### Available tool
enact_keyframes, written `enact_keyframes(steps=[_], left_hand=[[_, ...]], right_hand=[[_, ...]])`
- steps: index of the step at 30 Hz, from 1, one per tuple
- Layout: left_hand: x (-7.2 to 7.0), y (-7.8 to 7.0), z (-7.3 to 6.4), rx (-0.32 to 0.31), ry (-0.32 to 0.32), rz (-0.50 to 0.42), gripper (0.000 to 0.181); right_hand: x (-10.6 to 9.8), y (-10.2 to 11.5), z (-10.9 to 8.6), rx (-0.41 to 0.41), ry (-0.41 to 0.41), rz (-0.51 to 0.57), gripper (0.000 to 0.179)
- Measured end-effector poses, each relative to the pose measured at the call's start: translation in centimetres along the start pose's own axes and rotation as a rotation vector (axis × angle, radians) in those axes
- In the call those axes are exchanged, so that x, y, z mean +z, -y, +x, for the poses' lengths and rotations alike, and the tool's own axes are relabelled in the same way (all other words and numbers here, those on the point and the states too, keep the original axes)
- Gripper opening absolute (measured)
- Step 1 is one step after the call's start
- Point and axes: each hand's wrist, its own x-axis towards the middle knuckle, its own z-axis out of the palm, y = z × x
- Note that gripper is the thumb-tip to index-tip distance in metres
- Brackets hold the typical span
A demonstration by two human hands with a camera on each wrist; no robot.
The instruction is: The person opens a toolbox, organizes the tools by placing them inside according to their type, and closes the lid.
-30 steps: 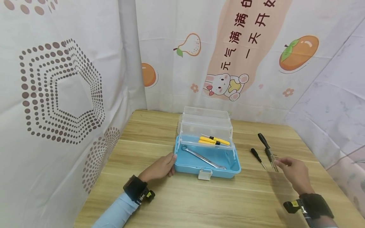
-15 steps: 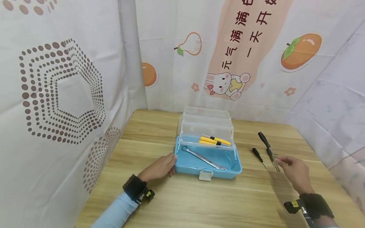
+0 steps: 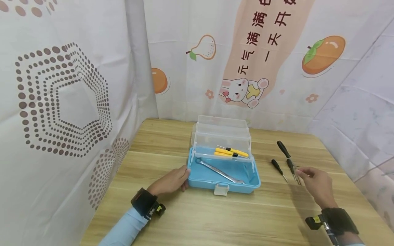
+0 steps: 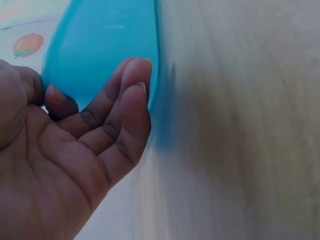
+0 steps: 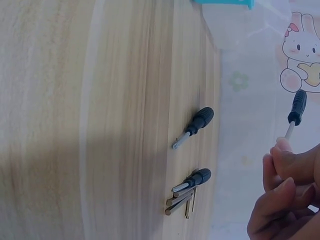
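Observation:
My right hand (image 3: 317, 184) pinches a black-handled screwdriver (image 5: 298, 106) by its metal shaft, handle pointing away, raised above the table. Below it lie two black-handled screwdrivers, one apart (image 5: 201, 120) and another (image 5: 200, 176) beside several hex keys (image 5: 179, 202). My left hand (image 3: 172, 180) holds the left front corner of a blue toolbox (image 3: 203, 183), thumb and index finger at its rim in the left wrist view. Inside the toolbox lies a silver combination wrench (image 3: 220, 171). Several yellow-handled screwdrivers (image 3: 231, 151) rest in its clear tray (image 3: 200, 150).
The toolbox lid stands raised at the back, with a white latch (image 3: 221, 189) hanging at the front. A wood-grain table (image 3: 234, 218) bears everything. Printed curtains (image 3: 181, 102) enclose the back and both sides.
The screwdriver in my right hand has shifted very slightly up and left in the head view. The left hand and toolbox stay in place.

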Motion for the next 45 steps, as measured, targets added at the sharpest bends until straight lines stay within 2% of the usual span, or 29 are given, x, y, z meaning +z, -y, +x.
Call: enact_keyframes(steps=[12,19,28,35,45], left_hand=[[0.0,0.2,-0.5,-0.008,0.001,0.007,0.04],[0.1,0.5,-0.3,0.009,-0.005,-0.004,0.04],[0.1,0.4,-0.3,-0.003,-0.006,-0.001,0.041],[0.3,0.7,-0.2,-0.001,-0.029,0.002,0.043],[0.5,0.4,-0.3,0.007,-0.047,0.017,0.043]], right_hand=[[0.4,0.7,0.3,-0.016,0.005,0.005,0.037],[0.8,1.1,0.6,-0.045,-0.015,0.003,0.035],[0.9,1.8,0.9,-0.066,-0.013,0.017,0.041],[1.2,2.5,1.3,-0.036,0.002,0.026,0.038],[1.5,3.8,1.7,-0.094,-0.026,0.048,0.035]])
